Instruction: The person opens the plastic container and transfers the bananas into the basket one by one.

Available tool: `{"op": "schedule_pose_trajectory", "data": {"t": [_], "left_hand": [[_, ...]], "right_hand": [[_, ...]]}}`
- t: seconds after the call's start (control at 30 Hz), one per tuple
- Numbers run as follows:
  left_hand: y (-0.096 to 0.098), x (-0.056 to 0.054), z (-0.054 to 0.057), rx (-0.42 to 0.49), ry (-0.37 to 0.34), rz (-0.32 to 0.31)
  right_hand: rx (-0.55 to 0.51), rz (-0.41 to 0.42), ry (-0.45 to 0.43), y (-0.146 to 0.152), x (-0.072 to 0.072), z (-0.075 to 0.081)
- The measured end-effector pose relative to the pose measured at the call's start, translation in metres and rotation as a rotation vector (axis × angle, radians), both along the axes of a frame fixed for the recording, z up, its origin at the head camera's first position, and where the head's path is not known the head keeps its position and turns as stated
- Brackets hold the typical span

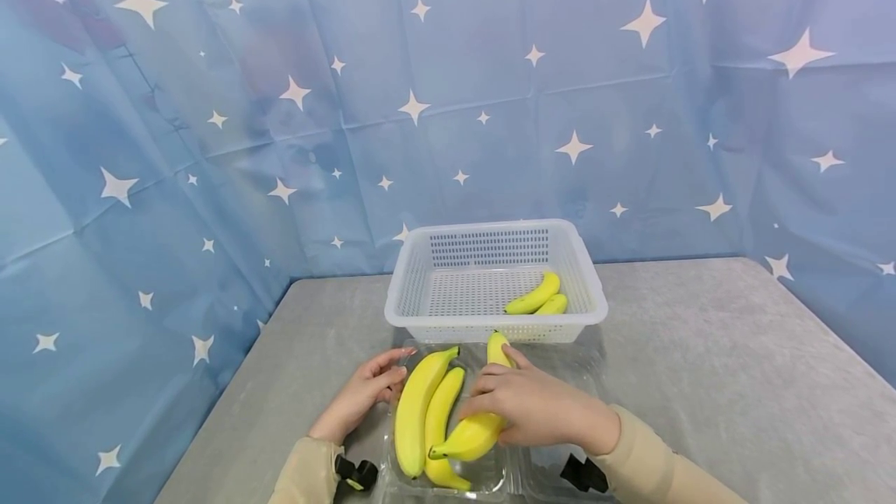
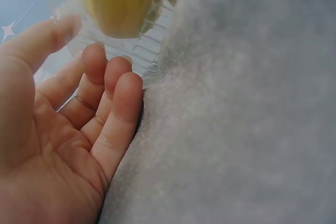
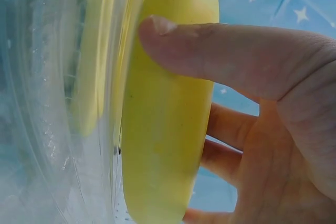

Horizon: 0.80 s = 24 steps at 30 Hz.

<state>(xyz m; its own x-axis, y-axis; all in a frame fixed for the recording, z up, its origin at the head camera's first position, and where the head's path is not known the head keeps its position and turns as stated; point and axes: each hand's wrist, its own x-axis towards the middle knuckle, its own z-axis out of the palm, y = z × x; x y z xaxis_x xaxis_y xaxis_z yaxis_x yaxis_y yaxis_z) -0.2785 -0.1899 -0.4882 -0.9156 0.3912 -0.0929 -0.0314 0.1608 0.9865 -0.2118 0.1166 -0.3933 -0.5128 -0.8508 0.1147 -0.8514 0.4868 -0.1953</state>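
Observation:
My right hand [image 1: 525, 407] grips a yellow banana [image 1: 476, 435] around its middle, over the clear plastic clamshell box [image 1: 498, 484]. In the right wrist view the thumb lies across this banana [image 3: 163, 124] with the fingers behind it. Two more bananas lie side by side in the box's left half: a larger one [image 1: 418, 414] and a slimmer one [image 1: 441, 411]. At the box's left edge rests my left hand [image 1: 367, 387], its fingers loosely bent. In the left wrist view the fingertips of that hand [image 2: 79, 114] are against the clear plastic, below a banana's end [image 2: 123, 9].
Behind the box stands a white perforated basket [image 1: 399, 309] with two small bananas [image 1: 537, 294] at its right side. The box's other clear half lies under my right forearm. A grey table [image 1: 700, 364] carries everything, with a blue starry curtain [image 1: 476, 169] behind.

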Motion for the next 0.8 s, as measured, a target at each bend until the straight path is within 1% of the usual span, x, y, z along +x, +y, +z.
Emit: {"op": "schedule_pose_trajectory", "data": {"t": [0.17, 0.33, 0.53, 0.73, 0.8], "left_hand": [[0.0002, -0.002, -0.0009, 0.004, 0.011, -0.009], [0.0004, -0.0014, -0.0002, 0.0, 0.022, -0.01], [-0.0005, -0.0003, -0.0005, 0.01, 0.009, -0.013], [-0.0013, 0.0001, -0.0009, 0.087, 0.013, -0.033], [-0.0015, 0.0004, -0.0011, 0.112, 0.005, -0.021]], "right_hand": [[0.001, -0.005, -0.005, 0.0011, -0.0011, 0.0], [0.008, -0.025, -0.013, 0.0023, -0.002, 0.0014], [0.024, -0.036, -0.015, 0.0037, -0.0022, 0.0022], [0.031, -0.047, -0.019, 0.0045, -0.0021, 0.0024], [0.033, -0.051, -0.021, 0.0048, -0.0021, 0.0028]]}}
